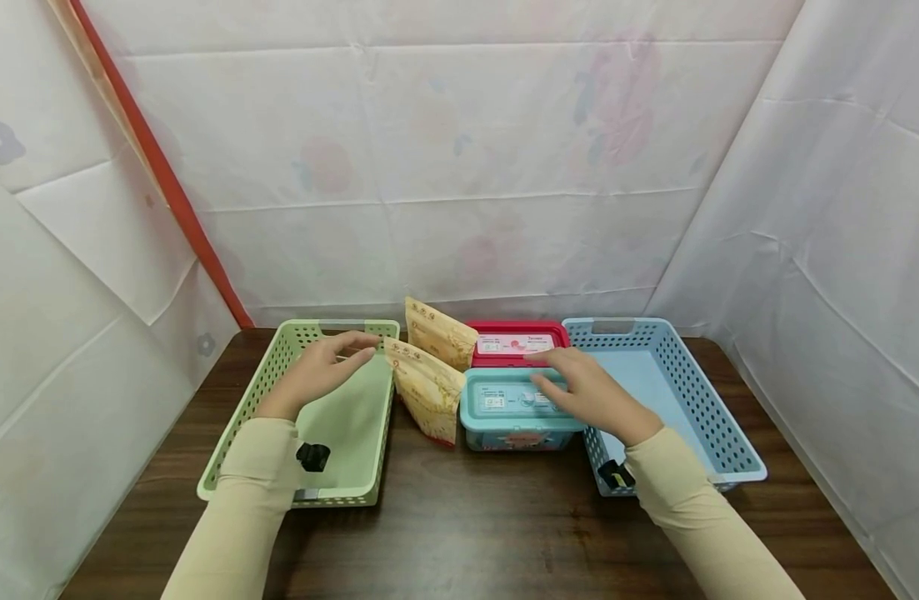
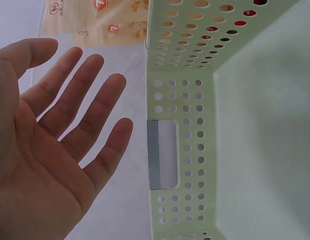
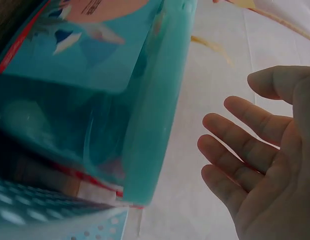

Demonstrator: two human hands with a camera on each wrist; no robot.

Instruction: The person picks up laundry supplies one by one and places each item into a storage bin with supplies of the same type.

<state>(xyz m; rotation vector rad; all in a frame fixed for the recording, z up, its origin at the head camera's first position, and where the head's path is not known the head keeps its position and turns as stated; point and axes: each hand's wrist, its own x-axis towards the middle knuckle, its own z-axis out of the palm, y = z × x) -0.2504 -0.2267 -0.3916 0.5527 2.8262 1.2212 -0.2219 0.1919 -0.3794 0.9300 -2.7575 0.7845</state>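
My left hand point(image 1: 327, 372) hovers over the far part of the green basket point(image 1: 384, 467), its fingers spread and relaxed in the left wrist view, holding nothing. Just right of its fingertips stands a yellow pouch point(image 1: 427, 387), with a second yellow pouch point(image 1: 438, 332) behind it. My right hand point(image 1: 590, 392) is above the teal-lidded tub point(image 1: 504, 400), fingers loosely extended and holding nothing. In the right wrist view the fingers stand apart from the tub's lid point(image 3: 162, 110). Behind that tub sits a red-lidded tub point(image 1: 517, 340), partly overlapped by the right fingertips.
A light blue basket point(image 1: 717, 417) stands to the right, against the teal tub's side. All of these stand on a dark wooden table point(image 1: 466, 525). White patterned sheets point(image 1: 429, 150) hang behind and at both sides, with a red strip point(image 1: 167, 179) at the left corner.
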